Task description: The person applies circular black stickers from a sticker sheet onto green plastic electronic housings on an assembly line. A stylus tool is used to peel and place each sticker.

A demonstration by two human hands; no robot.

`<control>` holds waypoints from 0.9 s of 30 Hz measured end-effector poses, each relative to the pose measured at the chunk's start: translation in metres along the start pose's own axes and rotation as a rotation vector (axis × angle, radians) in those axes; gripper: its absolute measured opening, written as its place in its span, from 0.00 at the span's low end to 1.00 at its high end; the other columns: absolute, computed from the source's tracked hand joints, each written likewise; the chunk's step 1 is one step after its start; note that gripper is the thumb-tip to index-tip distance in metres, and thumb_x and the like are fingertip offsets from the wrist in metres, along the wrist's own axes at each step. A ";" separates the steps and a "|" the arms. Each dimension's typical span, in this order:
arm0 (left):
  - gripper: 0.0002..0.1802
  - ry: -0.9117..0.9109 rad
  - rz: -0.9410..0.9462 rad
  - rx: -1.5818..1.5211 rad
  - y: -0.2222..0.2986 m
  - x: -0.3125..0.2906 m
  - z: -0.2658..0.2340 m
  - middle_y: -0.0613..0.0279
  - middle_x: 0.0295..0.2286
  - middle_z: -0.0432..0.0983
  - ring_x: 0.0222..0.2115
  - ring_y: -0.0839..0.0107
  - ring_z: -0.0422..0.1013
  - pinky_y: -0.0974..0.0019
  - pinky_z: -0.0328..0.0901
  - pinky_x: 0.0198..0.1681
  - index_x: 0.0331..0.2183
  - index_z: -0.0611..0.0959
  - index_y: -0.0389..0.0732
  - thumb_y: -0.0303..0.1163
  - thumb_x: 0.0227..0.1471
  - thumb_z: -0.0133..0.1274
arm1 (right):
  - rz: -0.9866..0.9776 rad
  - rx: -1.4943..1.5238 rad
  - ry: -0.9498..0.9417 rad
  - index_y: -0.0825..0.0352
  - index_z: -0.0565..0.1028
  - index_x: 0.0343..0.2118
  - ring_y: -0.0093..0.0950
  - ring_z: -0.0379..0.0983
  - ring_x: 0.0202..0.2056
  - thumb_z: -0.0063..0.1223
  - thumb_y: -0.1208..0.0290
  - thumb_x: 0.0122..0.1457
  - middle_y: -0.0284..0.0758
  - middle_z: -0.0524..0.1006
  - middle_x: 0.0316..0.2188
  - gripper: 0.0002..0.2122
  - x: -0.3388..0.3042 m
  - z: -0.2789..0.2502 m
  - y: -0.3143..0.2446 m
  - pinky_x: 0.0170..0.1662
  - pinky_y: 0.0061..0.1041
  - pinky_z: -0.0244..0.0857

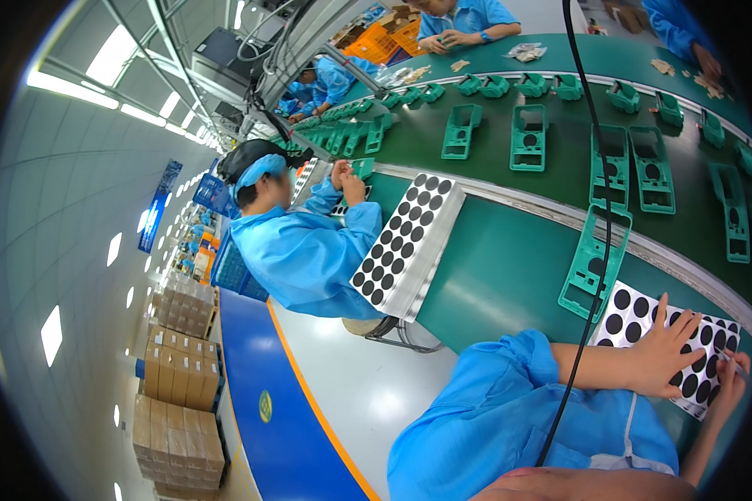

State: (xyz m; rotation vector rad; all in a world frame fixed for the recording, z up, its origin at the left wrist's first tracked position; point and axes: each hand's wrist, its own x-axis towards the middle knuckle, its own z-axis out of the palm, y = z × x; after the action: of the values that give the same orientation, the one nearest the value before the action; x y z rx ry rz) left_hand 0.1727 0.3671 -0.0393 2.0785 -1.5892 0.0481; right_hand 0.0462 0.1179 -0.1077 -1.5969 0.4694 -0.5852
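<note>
My left hand (670, 355) lies flat with fingers spread on a white sheet of round black stickers (622, 319), near the right edge of the view. Just right of it, my right hand (732, 382) is closed round a slim, pale, pen-like tool (737, 367). The tool's tip points at the sheet; its exact kind is too small to make out. A green plastic housing (569, 299) with openings sits beside the sheet, its far end reaching the conveyor's metal rail. Part of the sheet is hidden under my left hand and forearm.
A conveyor (497, 125) carries several green housings past the bench. A thick stack of sticker sheets (405, 238) lies to the left, beside a seated co-worker (301, 250). A black cable (589, 108) hangs across the view. More co-workers sit across the belt; cartons (175, 367) stand far left.
</note>
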 end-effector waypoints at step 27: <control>0.39 0.107 0.029 0.016 -0.003 0.002 0.009 0.39 0.55 0.53 0.57 0.43 0.47 0.22 0.33 0.51 0.48 0.74 0.47 0.58 0.35 0.55 | -0.044 0.035 -0.035 0.70 0.67 0.39 0.13 0.65 0.32 0.44 0.66 0.63 0.31 0.71 0.37 0.10 0.009 0.001 -0.003 0.39 0.11 0.60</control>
State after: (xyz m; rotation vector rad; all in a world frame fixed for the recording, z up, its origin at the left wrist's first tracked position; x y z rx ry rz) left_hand 0.1738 0.3621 -0.0475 2.0293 -1.5591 0.1800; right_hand 0.0539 0.1132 -0.1039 -1.5851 0.3967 -0.5941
